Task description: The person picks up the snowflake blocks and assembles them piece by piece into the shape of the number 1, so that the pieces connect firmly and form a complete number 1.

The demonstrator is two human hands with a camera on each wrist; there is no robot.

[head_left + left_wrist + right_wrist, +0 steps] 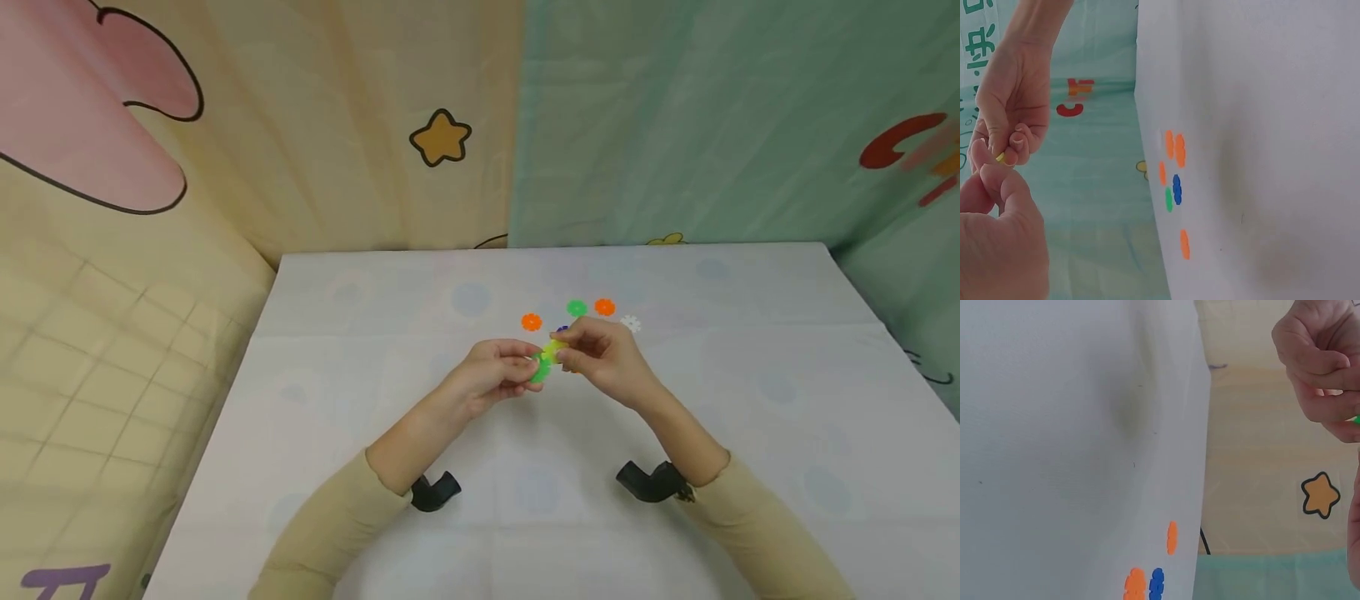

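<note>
Above the table, my left hand (487,379) pinches a green notched plastic disc (540,369) between thumb and fingers. My right hand (606,358) pinches a yellow notched disc (553,350) and holds it against the green one's upper edge. Whether the two discs are interlocked cannot be made out. In the left wrist view, fingertips cover all but a sliver of the yellow disc (1000,157). Only a bit of the green disc (1357,419) shows at the edge of the right wrist view.
Beyond the hands, loose discs lie on the white table (375,375): orange (531,322), green (577,307), another orange (604,307) and white (631,323). A blue disc (1177,189) is partly hidden in the head view. Printed curtains (360,125) hang behind the table.
</note>
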